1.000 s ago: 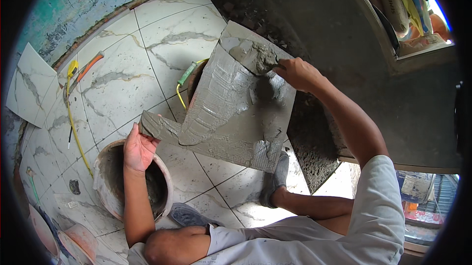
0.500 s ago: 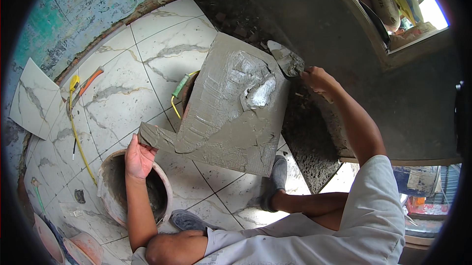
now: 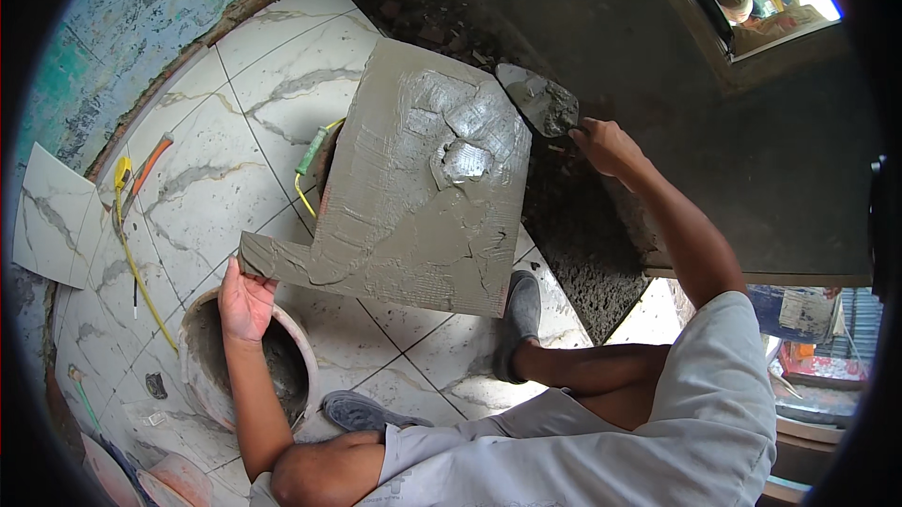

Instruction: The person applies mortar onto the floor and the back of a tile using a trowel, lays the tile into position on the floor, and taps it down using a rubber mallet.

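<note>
A mortar-coated tile (image 3: 413, 197) is gripped at its corner by the left hand (image 3: 246, 298); a trowel (image 3: 540, 101) is clasped in the right hand (image 3: 609, 145).

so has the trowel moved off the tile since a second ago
Yes. The trowel in the right hand has gone right, off the tile, over the dark mortar bed.

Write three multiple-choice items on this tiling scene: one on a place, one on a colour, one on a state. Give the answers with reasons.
1. Where is the round mortar-caked bucket?
A. below the left hand
B. on the dark sill
C. beside the right hand

2. What colour are the slip-on shoes?
A. red
B. grey
C. yellow

3. How is the large square tile, held back side up?
A. bare and dry
B. smeared with grey mortar
C. snapped in two

Answers: 1 A, the bucket sits on the white marbled floor under that hand. 2 B, both look grey. 3 B, mortar covers it, and the steel trowel is off its edge.
</note>
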### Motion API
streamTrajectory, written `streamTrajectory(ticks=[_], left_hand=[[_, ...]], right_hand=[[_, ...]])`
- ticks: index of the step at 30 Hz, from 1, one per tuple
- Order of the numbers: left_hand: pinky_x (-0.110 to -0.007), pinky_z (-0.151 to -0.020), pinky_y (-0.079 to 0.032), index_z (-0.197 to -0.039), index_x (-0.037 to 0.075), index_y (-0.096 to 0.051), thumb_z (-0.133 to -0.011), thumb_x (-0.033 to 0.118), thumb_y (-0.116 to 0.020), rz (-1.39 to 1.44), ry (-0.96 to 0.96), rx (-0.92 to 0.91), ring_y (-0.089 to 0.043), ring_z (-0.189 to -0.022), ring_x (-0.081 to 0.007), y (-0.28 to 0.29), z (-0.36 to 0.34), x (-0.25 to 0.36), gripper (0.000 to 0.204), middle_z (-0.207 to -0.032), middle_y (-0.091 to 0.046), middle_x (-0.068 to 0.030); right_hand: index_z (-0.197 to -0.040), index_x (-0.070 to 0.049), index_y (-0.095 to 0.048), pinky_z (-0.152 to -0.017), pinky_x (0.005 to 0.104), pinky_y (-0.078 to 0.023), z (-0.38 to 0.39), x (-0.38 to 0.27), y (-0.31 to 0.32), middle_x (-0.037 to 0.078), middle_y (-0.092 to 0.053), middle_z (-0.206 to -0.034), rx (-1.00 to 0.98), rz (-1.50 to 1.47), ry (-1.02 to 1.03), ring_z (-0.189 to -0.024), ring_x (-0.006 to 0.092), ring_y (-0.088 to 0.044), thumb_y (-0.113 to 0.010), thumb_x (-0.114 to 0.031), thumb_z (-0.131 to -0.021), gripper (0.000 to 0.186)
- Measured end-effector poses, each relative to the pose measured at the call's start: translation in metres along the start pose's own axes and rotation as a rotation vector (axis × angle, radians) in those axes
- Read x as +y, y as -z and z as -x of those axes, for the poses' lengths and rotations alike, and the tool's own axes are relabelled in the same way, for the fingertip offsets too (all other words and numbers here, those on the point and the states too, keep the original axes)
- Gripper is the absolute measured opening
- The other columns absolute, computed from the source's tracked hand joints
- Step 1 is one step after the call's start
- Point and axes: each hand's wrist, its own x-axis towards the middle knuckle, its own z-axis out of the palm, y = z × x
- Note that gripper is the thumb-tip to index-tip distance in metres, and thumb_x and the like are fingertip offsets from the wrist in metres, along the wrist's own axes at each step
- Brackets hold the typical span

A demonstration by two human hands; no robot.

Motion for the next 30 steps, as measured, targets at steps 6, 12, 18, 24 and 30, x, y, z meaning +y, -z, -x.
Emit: streamTrajectory(ticks=[6, 12, 18, 24, 30], left_hand=[[-0.04, -0.098, -0.046, -0.125, 0.0, -0.052, -0.104, 0.031, -0.038, 0.018, -0.016, -0.064, -0.059, -0.111, -0.0226, 0.006, 0.0, 0.005, 0.04, -0.123, -0.061, -0.0131], [-0.039, -0.1, -0.045, -0.127, 0.0, -0.051, -0.104, 0.031, -0.038, 0.007, -0.013, -0.054, -0.057, -0.114, -0.0221, 0.01, 0.001, 0.003, 0.041, -0.126, -0.059, -0.0132], [-0.038, -0.098, -0.046, -0.125, 0.001, -0.053, -0.104, 0.031, -0.039, -0.022, -0.002, 0.028, -0.058, -0.112, -0.0217, 0.003, 0.005, 0.0, 0.039, -0.124, -0.06, -0.0117], [-0.038, -0.098, -0.047, -0.124, 0.001, -0.053, -0.104, 0.028, -0.039, -0.003, -0.006, -0.04, -0.06, -0.11, -0.0211, 0.012, 0.0, 0.005, 0.037, -0.121, -0.063, -0.0118], [-0.039, -0.099, -0.046, -0.126, 0.0, -0.052, -0.104, 0.028, -0.038, 0.023, -0.005, -0.082, -0.06, -0.111, -0.0213, 0.01, -0.003, 0.005, 0.038, -0.121, -0.063, -0.0129]], right_hand=[[-0.117, -0.003, -0.061, -0.083, 0.0456, -0.051, 0.008, 0.009, -0.018, 0.023, -0.068, -0.098, -0.185, -0.123, -0.08, -0.095, 0.04, -0.065, -0.052, -0.043, -0.095, 0.046], [-0.116, -0.002, -0.06, -0.056, 0.0389, -0.054, 0.004, 0.025, -0.008, 0.016, -0.065, -0.076, -0.219, -0.373, -0.278, -0.062, 0.0264, -0.066, -0.053, -0.043, -0.096, 0.046], [-0.106, -0.003, -0.06, -0.043, 0.0303, -0.044, -0.006, 0.043, -0.023, 0.003, -0.05, -0.062, -0.135, -0.449, -0.355, -0.05, 0.0121, -0.05, -0.052, -0.04, -0.097, 0.039], [-0.082, -0.003, -0.053, -0.041, 0.0289, -0.039, 0.041, 0.036, -0.024, 0.003, -0.05, -0.058, -0.511, -0.691, -0.114, -0.046, 0.0102, -0.048, -0.052, -0.04, -0.097, 0.041], [-0.1, -0.001, -0.063, -0.054, 0.0369, -0.05, 0.116, 0.01, -0.039, 0.013, -0.06, -0.062, -0.75, -0.394, 0.154, -0.056, 0.0226, -0.062, -0.053, -0.041, -0.096, 0.041]])
